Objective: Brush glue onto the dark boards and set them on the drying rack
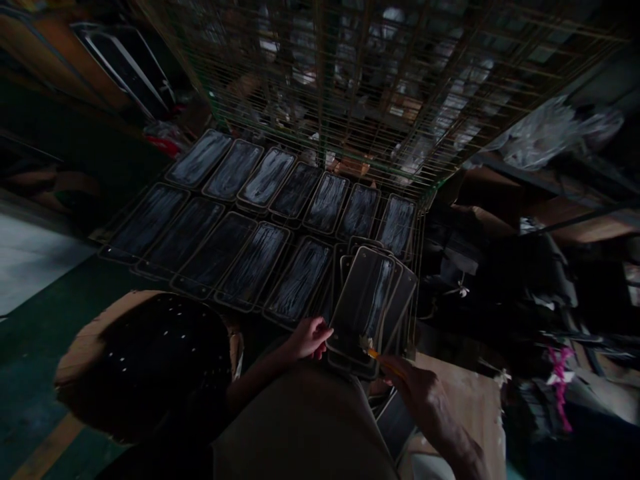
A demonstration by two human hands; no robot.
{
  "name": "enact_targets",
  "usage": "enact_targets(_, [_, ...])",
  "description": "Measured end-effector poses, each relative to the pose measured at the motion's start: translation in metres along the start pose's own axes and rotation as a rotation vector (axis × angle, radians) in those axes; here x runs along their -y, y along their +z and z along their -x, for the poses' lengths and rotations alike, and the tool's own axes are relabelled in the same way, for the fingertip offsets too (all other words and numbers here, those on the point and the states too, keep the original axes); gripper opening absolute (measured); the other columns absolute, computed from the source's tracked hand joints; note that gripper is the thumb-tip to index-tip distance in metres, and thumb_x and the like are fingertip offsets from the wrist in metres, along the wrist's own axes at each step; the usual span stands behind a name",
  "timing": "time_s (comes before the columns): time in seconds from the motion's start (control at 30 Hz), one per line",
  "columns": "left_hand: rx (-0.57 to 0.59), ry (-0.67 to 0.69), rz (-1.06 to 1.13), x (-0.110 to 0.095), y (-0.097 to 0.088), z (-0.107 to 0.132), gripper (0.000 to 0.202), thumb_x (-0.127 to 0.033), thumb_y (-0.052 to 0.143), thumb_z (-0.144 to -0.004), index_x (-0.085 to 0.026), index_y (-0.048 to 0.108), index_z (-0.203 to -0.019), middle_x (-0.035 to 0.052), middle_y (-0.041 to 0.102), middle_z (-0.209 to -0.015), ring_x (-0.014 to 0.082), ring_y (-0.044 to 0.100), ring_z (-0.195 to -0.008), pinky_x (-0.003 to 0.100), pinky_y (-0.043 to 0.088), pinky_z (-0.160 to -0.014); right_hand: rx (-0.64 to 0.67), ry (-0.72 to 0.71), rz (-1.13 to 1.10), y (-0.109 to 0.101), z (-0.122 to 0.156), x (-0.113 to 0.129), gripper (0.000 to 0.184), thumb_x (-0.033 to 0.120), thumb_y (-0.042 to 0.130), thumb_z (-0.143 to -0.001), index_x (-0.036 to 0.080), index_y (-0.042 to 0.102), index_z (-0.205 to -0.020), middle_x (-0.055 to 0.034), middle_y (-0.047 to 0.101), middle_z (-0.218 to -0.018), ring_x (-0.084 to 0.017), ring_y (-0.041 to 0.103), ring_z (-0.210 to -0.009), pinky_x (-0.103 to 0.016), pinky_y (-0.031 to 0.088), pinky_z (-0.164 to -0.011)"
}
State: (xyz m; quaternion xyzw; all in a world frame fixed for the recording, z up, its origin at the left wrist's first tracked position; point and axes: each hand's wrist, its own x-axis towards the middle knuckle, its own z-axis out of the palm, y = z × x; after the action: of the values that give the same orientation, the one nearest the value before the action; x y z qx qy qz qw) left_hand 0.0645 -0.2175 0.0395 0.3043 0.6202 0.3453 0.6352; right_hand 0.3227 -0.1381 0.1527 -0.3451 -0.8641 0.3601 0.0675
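Observation:
A dark rectangular panel (357, 293) with rounded corners and a pale rim lies tilted on top of several similar ones. My left hand (309, 338) has its fingers closed at this panel's lower left edge. My right hand (425, 393) is closed around a brush (387, 362) with an orange-yellow handle. The pale bristles touch the panel near its lower end. A whitish wet-looking streak runs along the panel's right side above the brush. Beyond it, two rows of like panels lie spread out, many with whitish streaks (303, 277).
A wire mesh cage (320, 80) full of clear plastic-looking items rises behind the rows. At lower left stands a round container (165, 360) lined in shiny black, with a brown rim. A cardboard sheet (460, 400) is at lower right. Dark stacked items (500, 267) fill the right side.

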Motion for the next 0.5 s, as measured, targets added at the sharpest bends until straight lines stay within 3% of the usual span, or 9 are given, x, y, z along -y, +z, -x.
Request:
enact_targets(0.13, [-0.016, 0.007, 0.017, -0.004, 0.001, 0.0, 0.028, -0.044, 0.056, -0.083, -0.017, 0.048, -0.077, -0.0054, 0.053, -0.05, 0.0095, 0.054, -0.037, 0.015, 0.033, -0.035, 0.161, 0.132, -0.208, -0.003, -0.018, 0.002, 0.029, 0.036, 0.042, -0.099, 0.023, 0.062, -0.116, -0.0023, 0.071, -0.078, -0.014, 0.068, -0.068, -0.023, 0.054, -0.064])
enact_targets(0.23, [-0.013, 0.011, 0.013, -0.005, 0.0, -0.001, 0.025, -0.04, 0.057, -0.082, -0.017, 0.049, -0.077, -0.0056, 0.054, -0.049, 0.0091, 0.052, -0.036, 0.016, 0.035, -0.035, 0.203, 0.177, -0.409, -0.003, -0.048, -0.011, 0.033, 0.043, 0.04, -0.099, 0.02, 0.063, -0.108, 0.0003, 0.067, -0.066, -0.014, 0.066, -0.059, -0.023, 0.054, -0.056])
enact_targets(0.37, [-0.004, 0.022, 0.023, -0.001, -0.001, -0.005, 0.022, -0.037, 0.057, -0.081, -0.017, 0.048, -0.076, -0.0065, 0.053, -0.047, 0.0078, 0.049, -0.035, 0.015, 0.034, -0.036, -0.007, 0.155, -0.481, -0.011, -0.094, -0.043, 0.035, 0.048, 0.046, -0.095, 0.018, 0.061, -0.105, -0.0016, 0.068, -0.066, -0.017, 0.066, -0.057, -0.026, 0.055, -0.053])
enact_targets(0.5, [0.012, 0.038, 0.036, 0.004, -0.001, -0.008, 0.021, -0.035, 0.056, -0.081, -0.017, 0.048, -0.076, -0.0067, 0.052, -0.046, 0.0081, 0.049, -0.034, 0.016, 0.035, -0.035, -0.259, 0.071, -0.284, -0.025, -0.132, -0.07, 0.036, 0.047, 0.045, -0.095, 0.018, 0.06, -0.11, -0.0032, 0.07, -0.075, -0.017, 0.068, -0.064, -0.029, 0.057, -0.062])
